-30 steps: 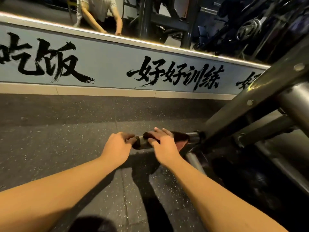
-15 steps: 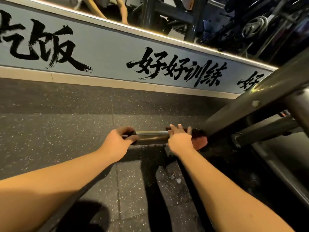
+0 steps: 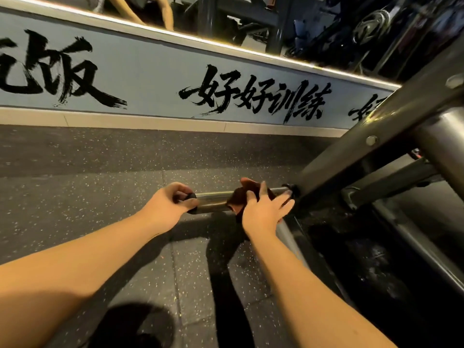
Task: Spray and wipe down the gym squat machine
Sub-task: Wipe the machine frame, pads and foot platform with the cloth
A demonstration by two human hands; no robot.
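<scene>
The person's left hand (image 3: 167, 205) and right hand (image 3: 263, 214) are bare. The left forearm (image 3: 75, 267) and right forearm (image 3: 313, 292) are bare too, uncovered all the way to the lower edge of the view. In the mirror (image 3: 251, 21) along the top, reflected forearms (image 3: 167, 13) show, likewise bare, with a scrap of pale grey garment (image 3: 96, 2) beside them.

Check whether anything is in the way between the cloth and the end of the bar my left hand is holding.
Nothing visible lies on the bare stretch of bar between the cloth, held by the right hand, and the left hand. The left hand itself grips the black end cap, so that end is covered.
</scene>
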